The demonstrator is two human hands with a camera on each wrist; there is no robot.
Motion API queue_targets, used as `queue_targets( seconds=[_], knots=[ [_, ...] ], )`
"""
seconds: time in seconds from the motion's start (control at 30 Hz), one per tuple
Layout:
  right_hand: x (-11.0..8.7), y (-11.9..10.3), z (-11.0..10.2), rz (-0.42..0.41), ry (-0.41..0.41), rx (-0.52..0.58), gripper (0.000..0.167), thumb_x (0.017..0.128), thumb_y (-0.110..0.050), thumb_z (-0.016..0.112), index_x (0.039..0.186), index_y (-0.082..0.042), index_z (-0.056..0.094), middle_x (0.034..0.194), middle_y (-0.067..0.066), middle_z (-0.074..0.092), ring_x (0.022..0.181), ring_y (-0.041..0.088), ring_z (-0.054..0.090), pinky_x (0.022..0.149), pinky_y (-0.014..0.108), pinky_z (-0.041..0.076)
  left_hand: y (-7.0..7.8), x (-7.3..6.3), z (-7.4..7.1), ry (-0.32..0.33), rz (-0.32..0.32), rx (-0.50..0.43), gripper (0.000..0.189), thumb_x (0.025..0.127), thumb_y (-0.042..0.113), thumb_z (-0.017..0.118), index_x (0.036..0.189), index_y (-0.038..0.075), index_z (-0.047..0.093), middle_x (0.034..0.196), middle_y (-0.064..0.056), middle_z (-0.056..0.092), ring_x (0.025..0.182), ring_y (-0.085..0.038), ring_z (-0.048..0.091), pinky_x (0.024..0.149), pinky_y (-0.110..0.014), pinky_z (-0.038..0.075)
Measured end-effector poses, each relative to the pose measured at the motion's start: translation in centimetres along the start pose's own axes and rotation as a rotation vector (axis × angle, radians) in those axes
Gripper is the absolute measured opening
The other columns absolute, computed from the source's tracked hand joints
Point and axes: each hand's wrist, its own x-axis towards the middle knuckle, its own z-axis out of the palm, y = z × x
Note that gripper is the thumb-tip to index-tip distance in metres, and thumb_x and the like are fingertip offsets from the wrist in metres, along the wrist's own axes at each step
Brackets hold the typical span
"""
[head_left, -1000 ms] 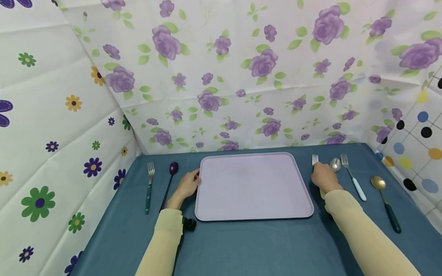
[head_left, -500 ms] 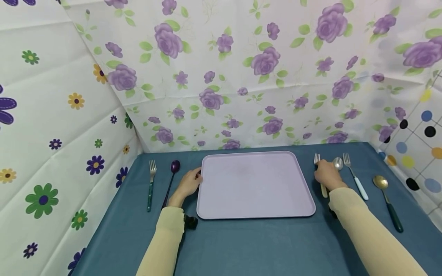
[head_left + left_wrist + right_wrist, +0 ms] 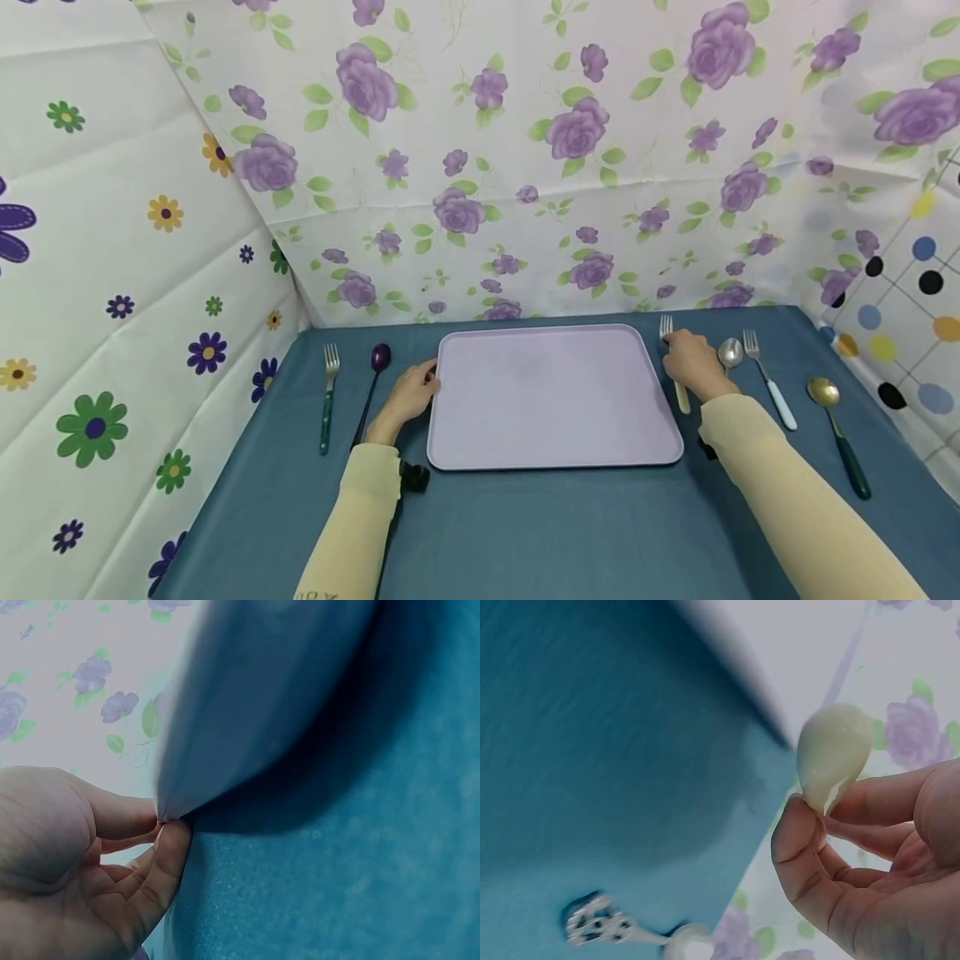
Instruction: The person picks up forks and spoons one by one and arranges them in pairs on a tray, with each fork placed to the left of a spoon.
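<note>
The fork (image 3: 682,398) now sits nearer the right edge of the tray (image 3: 555,400); I see the right hand (image 3: 693,364) pinching it, hiding its middle, while the left hand (image 3: 408,395) pinches the tray's left rim.

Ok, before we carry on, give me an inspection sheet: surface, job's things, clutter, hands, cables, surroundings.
Surface: blue-green cloth, no spill seen.
Job's things: lilac tray; cream-handled fork beside its right edge.
Clutter: green-handled fork and purple spoon at left; silver spoon, pale-handled fork and gold spoon at right.
Hands: left hand pinches the tray's left edge; right hand pinches the cream-handled fork.
Cables: dark line beside the left sleeve; cannot tell whether cable or shadow.
Surroundings: rose-print sheet behind, daisy-print sheet left, dotted sheet right.
</note>
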Motion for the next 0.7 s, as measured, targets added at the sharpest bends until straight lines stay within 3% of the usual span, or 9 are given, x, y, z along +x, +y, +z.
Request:
queue_targets(
  seconds=[0.13,0.3,0.7],
  knots=[
    [-0.1,-1.5,-0.1,-0.004,-0.014,0.037,0.054,0.097,0.000,0.043,0.149,0.012,0.046,0.144,0.040,0.047,0.102,0.050,0.064,0.072,0.050,0.053,0.0,0.1,-0.2,0.004,0.010,0.005,0.045,0.104,0.003,0.052,0.146,-0.013,0.049,0.100,-0.016,0.057,0.092,-0.029,0.053,0.080,-0.040,0.043],
    [-0.1,-2.9,-0.3,0.002,-0.018,0.052,0.054,0.098,0.000,0.043,0.151,0.010,0.044,0.145,0.040,0.047,0.100,0.047,0.064,0.070,0.048,0.053,0.0,0.2,-0.3,0.006,0.014,0.027,0.045,0.105,0.004,0.052,0.147,-0.012,0.049,0.102,-0.016,0.058,0.096,-0.031,0.053,0.083,-0.043,0.043],
    [-0.6,-4.4,0.2,-0.033,0.019,0.040,0.052,0.098,0.003,0.040,0.148,0.010,0.049,0.143,0.038,0.050,0.110,0.049,0.062,0.083,0.055,0.054,0.2,-0.1,0.0,-0.007,-0.027,0.023,0.047,0.106,0.006,0.052,0.150,-0.009,0.048,0.106,-0.017,0.057,0.099,-0.031,0.053,0.085,-0.044,0.043]
  ],
)
